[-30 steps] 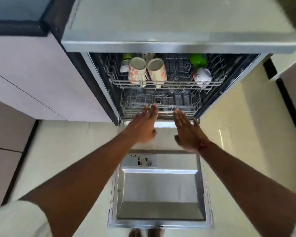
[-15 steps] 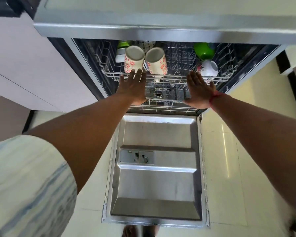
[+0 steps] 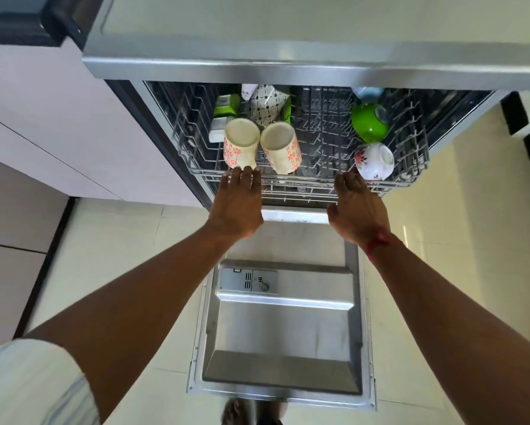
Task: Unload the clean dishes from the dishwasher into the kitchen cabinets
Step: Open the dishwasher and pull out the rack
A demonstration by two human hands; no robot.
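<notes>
- Left hand (image 3: 237,204) rests on the front edge of the upper rack (image 3: 306,179), fingers curled over its wire, below two flowered mugs (image 3: 240,147).
- Right hand (image 3: 357,207) grips the same edge, beside a white bowl (image 3: 375,161).
- Dishwasher door (image 3: 285,329) lies open.

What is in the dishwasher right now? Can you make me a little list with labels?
door: open, lying flat
rack: wire, dishes on it
mugs: two, cream with red flowers, side by side at front left
green bowl: on the right
white bowl: flowered, in front of the green bowl
dotted cup: behind the mugs
left hand: fingers at the rack's front edge, holding no dish
right hand: fingers at the front edge, grip on it unclear
</notes>
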